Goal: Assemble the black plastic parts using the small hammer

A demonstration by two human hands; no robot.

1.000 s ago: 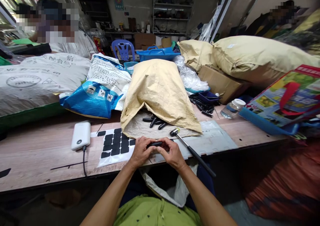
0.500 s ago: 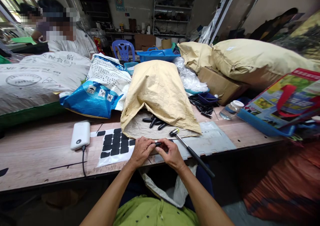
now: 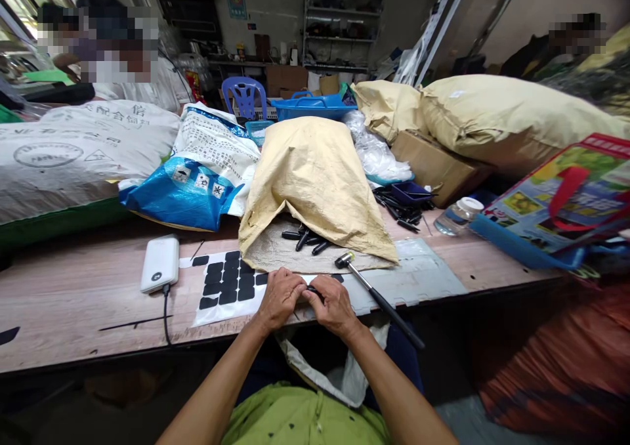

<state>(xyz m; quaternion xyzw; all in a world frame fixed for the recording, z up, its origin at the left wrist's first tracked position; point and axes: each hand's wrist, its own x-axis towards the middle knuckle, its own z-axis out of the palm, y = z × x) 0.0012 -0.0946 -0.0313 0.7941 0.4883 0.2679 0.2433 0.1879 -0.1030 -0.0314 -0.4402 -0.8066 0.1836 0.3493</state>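
Near the table's front edge, my left hand (image 3: 280, 299) and my right hand (image 3: 335, 305) meet, fingers closed around the two ends of a small black pen-like piece (image 3: 312, 289). The fingers cover most of it. Just beyond them, several similar black pieces (image 3: 304, 240) lie in the mouth of a tan woven sack (image 3: 315, 163). Left of my hands lies a white sheet with black rounded-square patches (image 3: 228, 286). A hammer (image 3: 377, 292) with a black handle rests at the right, its head near the sack's edge and its handle jutting past the table.
A white power bank (image 3: 160, 264) with a cable sits at the left. Blue-and-white sacks (image 3: 197, 182) stand behind it. At the right are more black pieces (image 3: 396, 210), a lidded jar (image 3: 457, 216) and a blue tray (image 3: 522, 245). Other people sit in the background.
My right hand's fingers have closed further over the black piece, hiding more of it. The left hand has barely moved. The view has shifted slightly.
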